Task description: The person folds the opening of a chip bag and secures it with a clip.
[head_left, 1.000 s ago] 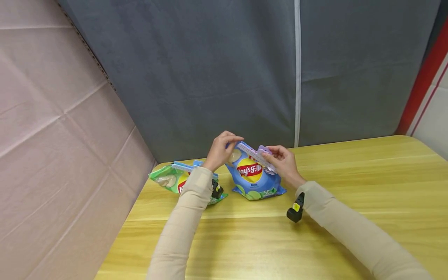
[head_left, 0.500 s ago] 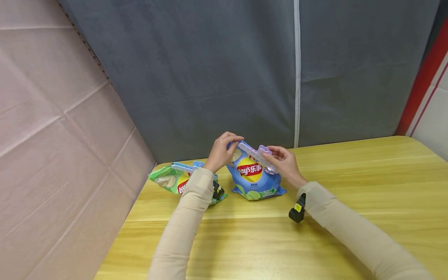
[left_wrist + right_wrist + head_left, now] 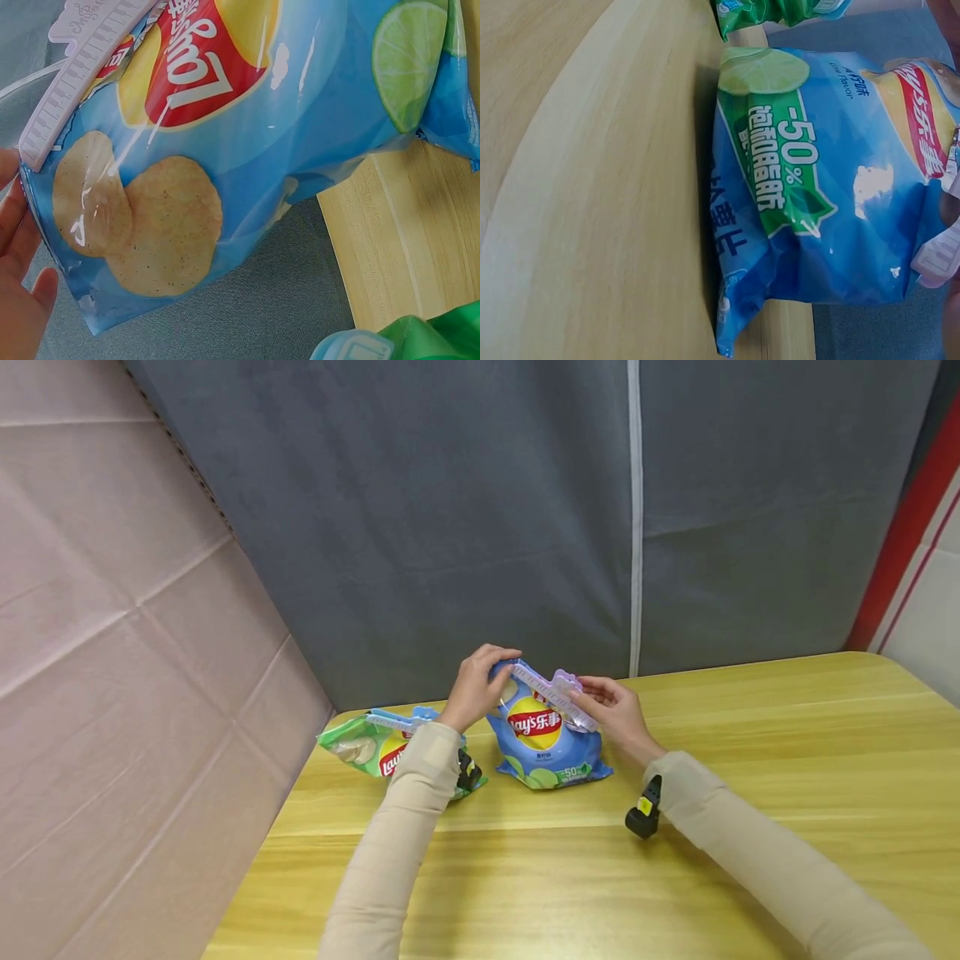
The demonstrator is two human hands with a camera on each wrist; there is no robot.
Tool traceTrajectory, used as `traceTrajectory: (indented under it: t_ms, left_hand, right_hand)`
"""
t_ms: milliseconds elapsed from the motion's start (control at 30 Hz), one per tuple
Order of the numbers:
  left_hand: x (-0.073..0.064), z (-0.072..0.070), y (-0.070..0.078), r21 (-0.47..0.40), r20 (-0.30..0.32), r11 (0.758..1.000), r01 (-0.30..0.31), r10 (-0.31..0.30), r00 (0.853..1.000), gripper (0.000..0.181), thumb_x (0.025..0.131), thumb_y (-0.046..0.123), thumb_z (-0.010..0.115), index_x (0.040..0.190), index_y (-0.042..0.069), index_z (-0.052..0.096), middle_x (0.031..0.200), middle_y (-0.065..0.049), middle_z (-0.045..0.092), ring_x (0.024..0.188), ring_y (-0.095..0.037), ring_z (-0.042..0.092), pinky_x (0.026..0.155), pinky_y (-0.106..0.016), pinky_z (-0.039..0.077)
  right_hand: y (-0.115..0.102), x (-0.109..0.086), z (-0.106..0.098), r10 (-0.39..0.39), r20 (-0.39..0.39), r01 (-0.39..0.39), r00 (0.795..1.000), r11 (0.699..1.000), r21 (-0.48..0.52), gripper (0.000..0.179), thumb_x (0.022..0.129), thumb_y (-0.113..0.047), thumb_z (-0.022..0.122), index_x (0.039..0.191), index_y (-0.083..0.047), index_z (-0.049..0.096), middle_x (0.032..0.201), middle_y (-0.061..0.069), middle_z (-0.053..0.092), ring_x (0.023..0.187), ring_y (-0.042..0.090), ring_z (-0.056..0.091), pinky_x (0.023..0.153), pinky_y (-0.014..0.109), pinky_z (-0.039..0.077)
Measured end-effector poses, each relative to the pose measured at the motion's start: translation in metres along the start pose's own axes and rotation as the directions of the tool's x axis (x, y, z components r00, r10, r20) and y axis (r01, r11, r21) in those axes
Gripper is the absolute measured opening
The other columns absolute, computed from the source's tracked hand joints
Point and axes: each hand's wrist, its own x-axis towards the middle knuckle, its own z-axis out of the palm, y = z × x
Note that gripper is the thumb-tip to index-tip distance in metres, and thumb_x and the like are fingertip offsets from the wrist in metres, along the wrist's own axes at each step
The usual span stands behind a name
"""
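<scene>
A blue Lay's chip bag [image 3: 540, 764] stands upright on the table, with a pale purple bag clip [image 3: 551, 695] lying slantwise across its top. My left hand [image 3: 476, 685] is at the bag's upper left corner. In the left wrist view its fingers [image 3: 16, 225] touch the bag's edge by the clip's end, and the thumb is apart from the bag. At the clip's other end, my right hand [image 3: 617, 714] pinches the clip near its handle, thumb in front and fingers behind. The right wrist view shows the bag's lower front, with that hand mostly cut off.
To the left lies a green Lay's bag [image 3: 360, 747] with a blue clip [image 3: 397, 720] along its top, partly hidden by my left forearm. The wooden table [image 3: 540, 885] ends in front of a grey curtain [image 3: 450, 527]. A pink-white cloth wall [image 3: 135, 693] is at left.
My right hand has shifted slightly right along the clip, and its wrist has moved right. The left hand has barely moved. The blue bag keeps its place.
</scene>
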Motion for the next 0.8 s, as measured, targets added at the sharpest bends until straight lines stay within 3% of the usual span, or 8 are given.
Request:
traceTrajectory:
  t_ms: [233,300,533,633,800]
  left_hand:
    - [0.000,0.001,0.000,0.009,-0.008,1.000,-0.015,0.015,1.000,0.024,0.088,0.009,0.053,0.111,0.006,0.061,0.108,-0.007,0.057,0.102,-0.018,0.052,0.089,-0.028,0.039]
    - [0.000,0.001,0.000,0.009,-0.012,1.000,-0.022,0.022,1.000,0.024,0.088,0.009,0.054,0.111,0.005,0.061,0.108,-0.007,0.057,0.103,-0.018,0.051,0.090,-0.028,0.038]
    - [0.000,0.001,0.000,0.015,-0.023,0.999,-0.035,0.036,0.999,0.028,0.088,0.010,0.054,0.115,0.003,0.058,0.114,-0.008,0.055,0.109,-0.020,0.048,0.095,-0.032,0.034]
    - [-0.002,0.003,-0.001,0.037,-0.037,0.999,-0.020,0.021,0.999,0.032,0.088,0.011,0.054,0.119,0.004,0.054,0.121,-0.008,0.052,0.114,-0.020,0.044,0.099,-0.036,0.028]
    - [-0.007,0.004,-0.002,0.091,-0.092,0.995,0.032,-0.023,0.995,0.038,0.087,0.013,0.055,0.124,0.003,0.049,0.129,-0.010,0.044,0.121,-0.024,0.037,0.101,-0.043,0.022]
  right_hand:
    - [-0.009,-0.008,-0.002,-0.007,0.026,0.007,1.000,1.000,0.022,0.049,0.079,-0.038,0.064,0.120,-0.013,0.054,0.109,0.006,0.054,0.094,0.018,0.051,0.081,0.020,0.044]
    - [-0.007,-0.005,-0.002,0.022,-0.002,-0.022,1.000,0.999,-0.032,0.054,0.076,-0.046,0.064,0.120,-0.017,0.054,0.109,0.003,0.054,0.094,0.016,0.050,0.078,0.015,0.043]
    - [-0.054,-0.024,-0.002,0.042,0.020,-0.042,0.999,0.999,-0.035,0.056,0.081,-0.037,0.062,0.122,-0.002,0.049,0.112,0.015,0.051,0.095,0.020,0.048,0.079,0.015,0.042]
    - [-0.056,-0.024,-0.003,0.037,0.022,-0.036,0.999,0.998,-0.047,0.054,0.083,-0.035,0.061,0.122,-0.001,0.049,0.114,0.015,0.051,0.097,0.020,0.048,0.082,0.018,0.042]
    - [-0.038,-0.018,-0.012,-0.030,0.056,0.036,0.998,0.993,-0.115,0.050,0.085,-0.039,0.056,0.123,-0.007,0.050,0.117,0.011,0.051,0.102,0.021,0.047,0.086,0.026,0.042]
